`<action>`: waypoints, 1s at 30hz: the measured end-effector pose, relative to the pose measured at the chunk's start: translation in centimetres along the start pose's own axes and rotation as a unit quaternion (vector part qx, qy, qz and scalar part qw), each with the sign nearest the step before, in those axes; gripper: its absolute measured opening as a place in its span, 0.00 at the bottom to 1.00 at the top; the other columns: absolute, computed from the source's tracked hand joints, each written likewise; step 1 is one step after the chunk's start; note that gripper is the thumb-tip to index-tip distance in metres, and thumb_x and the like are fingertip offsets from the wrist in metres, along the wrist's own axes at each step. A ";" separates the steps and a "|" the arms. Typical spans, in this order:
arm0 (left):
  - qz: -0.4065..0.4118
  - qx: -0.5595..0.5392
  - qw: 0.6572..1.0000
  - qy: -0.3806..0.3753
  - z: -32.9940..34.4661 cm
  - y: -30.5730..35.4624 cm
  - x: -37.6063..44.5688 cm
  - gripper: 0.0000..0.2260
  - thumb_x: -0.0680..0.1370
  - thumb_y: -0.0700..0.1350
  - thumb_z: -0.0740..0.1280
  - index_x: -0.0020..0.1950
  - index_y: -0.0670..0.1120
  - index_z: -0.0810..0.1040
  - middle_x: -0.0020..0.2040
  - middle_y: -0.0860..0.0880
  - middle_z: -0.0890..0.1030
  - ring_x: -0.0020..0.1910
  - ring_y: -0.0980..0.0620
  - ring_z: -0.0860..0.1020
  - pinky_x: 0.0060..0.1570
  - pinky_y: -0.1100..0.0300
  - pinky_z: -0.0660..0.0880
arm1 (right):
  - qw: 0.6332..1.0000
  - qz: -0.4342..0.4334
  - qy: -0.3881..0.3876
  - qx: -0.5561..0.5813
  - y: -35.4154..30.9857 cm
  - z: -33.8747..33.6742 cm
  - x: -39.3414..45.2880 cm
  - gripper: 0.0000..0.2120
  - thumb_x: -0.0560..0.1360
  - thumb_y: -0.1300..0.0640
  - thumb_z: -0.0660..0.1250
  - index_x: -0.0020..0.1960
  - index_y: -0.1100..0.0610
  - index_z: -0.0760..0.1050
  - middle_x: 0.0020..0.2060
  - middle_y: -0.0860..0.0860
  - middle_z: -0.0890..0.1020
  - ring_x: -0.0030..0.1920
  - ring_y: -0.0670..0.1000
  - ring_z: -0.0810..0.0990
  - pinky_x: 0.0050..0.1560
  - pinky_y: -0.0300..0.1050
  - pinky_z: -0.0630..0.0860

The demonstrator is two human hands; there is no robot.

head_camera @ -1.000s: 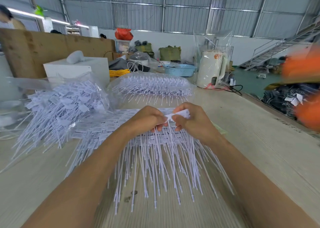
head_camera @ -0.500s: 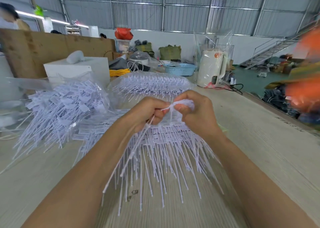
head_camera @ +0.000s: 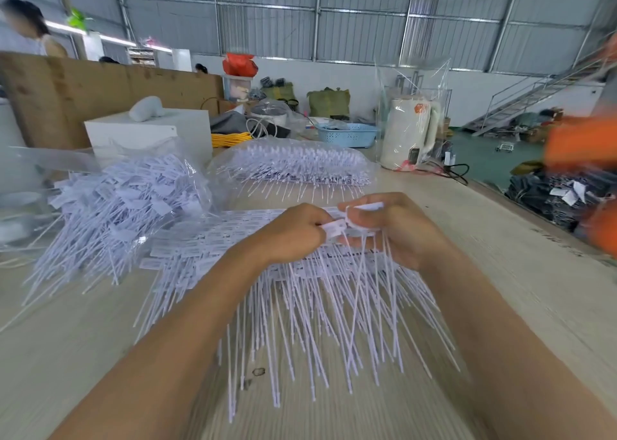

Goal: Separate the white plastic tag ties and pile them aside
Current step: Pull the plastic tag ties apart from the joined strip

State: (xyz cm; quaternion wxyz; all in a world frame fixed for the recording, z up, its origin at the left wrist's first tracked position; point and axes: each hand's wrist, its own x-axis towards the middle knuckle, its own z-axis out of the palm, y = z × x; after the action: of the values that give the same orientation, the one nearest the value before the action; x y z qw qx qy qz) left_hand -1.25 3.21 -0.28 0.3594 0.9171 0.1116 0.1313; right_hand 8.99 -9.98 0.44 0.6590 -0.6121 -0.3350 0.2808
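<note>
Hands meet over the middle of the counter (head_camera: 500,272). I see my left hand (head_camera: 293,232) with fingers curled, pinching the flat head of a white tag tie (head_camera: 334,228). My right hand (head_camera: 397,229) is curled too, gripping a small bunch of ties (head_camera: 364,207) by their heads, thin tails hanging below it. Under both hands lies the joined sheet of ties (head_camera: 300,306), tails fanned toward me. Left of my left hand sits a loose pile (head_camera: 113,212) in clear plastic.
</note>
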 end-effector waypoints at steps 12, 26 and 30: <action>-0.024 -0.031 0.998 0.042 -0.8 -0.7 -0.2 0.10 0.78 0.48 0.66 0.38 0.46 0.79 0.33 0.51 0.81 0.28 0.54 0.76 0.36 0.61 0.72 | 0.982 -0.107 0.082 -0.136 1.0 0.1 0.5 0.08 0.73 0.69 0.68 0.37 0.60 0.75 0.27 0.53 0.76 0.25 0.48 0.73 0.32 0.44 0.74; -0.077 -0.250 0.962 0.072 -0.7 -0.4 0.4 0.16 0.76 0.39 0.65 0.27 0.44 0.73 0.19 0.53 0.66 0.18 0.57 0.61 0.23 0.68 0.58 | 0.898 -0.259 0.113 -0.338 1.5 1.8 0.2 0.05 0.70 0.69 0.70 0.40 0.61 0.77 0.34 0.50 0.75 0.33 0.47 0.73 0.35 0.34 0.69; -0.059 -0.291 0.955 0.015 -1.4 0.0 0.2 0.20 0.77 0.39 0.63 0.24 0.47 0.70 0.20 0.53 0.61 0.18 0.56 0.56 0.23 0.67 0.52 | 0.878 -0.303 0.145 -0.341 1.0 1.5 0.3 0.06 0.70 0.69 0.69 0.41 0.59 0.78 0.35 0.45 0.76 0.35 0.39 0.74 0.36 0.27 0.68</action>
State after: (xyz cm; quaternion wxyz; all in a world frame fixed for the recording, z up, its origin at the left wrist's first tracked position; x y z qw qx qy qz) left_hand -1.53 4.16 0.74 0.6160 0.7626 0.1283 0.1505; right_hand 8.06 -8.73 -0.48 0.5037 -0.7011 -0.4798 -0.1565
